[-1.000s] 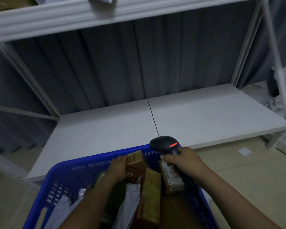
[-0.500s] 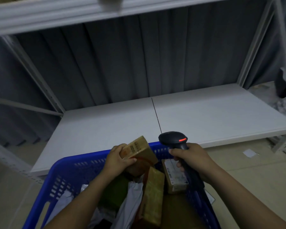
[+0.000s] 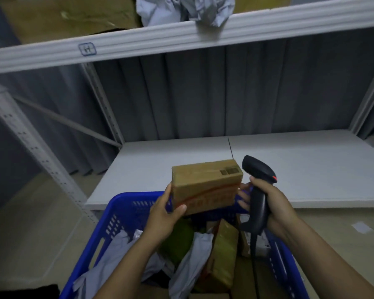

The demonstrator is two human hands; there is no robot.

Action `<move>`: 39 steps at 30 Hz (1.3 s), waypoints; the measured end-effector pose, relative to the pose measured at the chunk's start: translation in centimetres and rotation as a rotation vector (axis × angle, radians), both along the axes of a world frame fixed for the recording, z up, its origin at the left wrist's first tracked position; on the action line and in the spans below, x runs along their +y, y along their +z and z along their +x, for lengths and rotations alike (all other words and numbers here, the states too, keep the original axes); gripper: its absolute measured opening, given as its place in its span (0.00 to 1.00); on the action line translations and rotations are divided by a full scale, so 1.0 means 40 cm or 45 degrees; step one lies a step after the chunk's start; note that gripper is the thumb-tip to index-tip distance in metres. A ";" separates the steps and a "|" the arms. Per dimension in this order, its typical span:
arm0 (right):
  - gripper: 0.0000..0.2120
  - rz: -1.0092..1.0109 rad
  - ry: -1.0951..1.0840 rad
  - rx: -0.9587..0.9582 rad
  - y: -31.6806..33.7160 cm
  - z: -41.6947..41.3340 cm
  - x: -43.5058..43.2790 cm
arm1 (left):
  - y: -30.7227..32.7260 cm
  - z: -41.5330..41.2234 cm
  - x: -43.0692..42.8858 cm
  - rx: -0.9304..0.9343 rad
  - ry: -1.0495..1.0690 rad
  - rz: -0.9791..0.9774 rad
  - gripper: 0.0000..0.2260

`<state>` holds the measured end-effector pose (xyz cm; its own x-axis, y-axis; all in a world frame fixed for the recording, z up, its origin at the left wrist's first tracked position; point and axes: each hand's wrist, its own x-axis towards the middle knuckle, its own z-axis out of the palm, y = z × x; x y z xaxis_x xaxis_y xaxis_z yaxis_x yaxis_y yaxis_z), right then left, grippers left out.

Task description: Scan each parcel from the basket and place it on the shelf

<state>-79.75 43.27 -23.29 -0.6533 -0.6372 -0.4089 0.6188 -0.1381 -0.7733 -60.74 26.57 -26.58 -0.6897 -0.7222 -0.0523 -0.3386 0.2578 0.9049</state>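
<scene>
Left hand [image 3: 162,216] clamps brown parcel [image 3: 205,186] at one end, above basket [image 3: 125,203]; right hand [image 3: 268,199] wrapped round scanner [image 3: 258,180]. Risk: one-ended hold slips, parcel drops; scanner misaimed, no read.

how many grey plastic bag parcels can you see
3 grey bags: one crumpled on the upper shelf, one at the left of the basket, one in its middle. More may be buried.

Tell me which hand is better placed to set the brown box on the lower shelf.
Left. The left hand grips the brown box just before the lower shelf; the right hand is wrapped round the scanner.
</scene>
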 end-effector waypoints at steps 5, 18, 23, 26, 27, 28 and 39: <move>0.09 -0.025 0.039 -0.042 0.005 0.010 0.016 | 0.045 0.039 0.025 0.084 -0.125 0.247 0.40; 0.08 0.156 0.106 0.187 -0.004 0.006 0.041 | 0.024 0.016 0.076 0.473 0.054 0.693 0.23; 0.07 0.207 0.162 0.260 -0.016 0.014 0.041 | 0.009 0.006 0.075 0.443 0.188 0.686 0.29; 0.07 0.275 0.206 0.366 -0.024 0.017 0.041 | -0.008 0.014 0.067 0.403 0.247 0.666 0.41; 0.06 0.286 0.227 0.407 -0.024 0.018 0.043 | -0.013 0.018 0.064 0.397 0.286 0.639 0.42; 0.06 0.300 0.247 0.448 -0.026 0.018 0.044 | -0.020 0.023 0.057 0.383 0.330 0.593 0.43; 0.10 0.559 0.832 0.844 -0.033 0.031 0.055 | -0.072 0.100 -0.010 0.392 0.646 0.192 0.41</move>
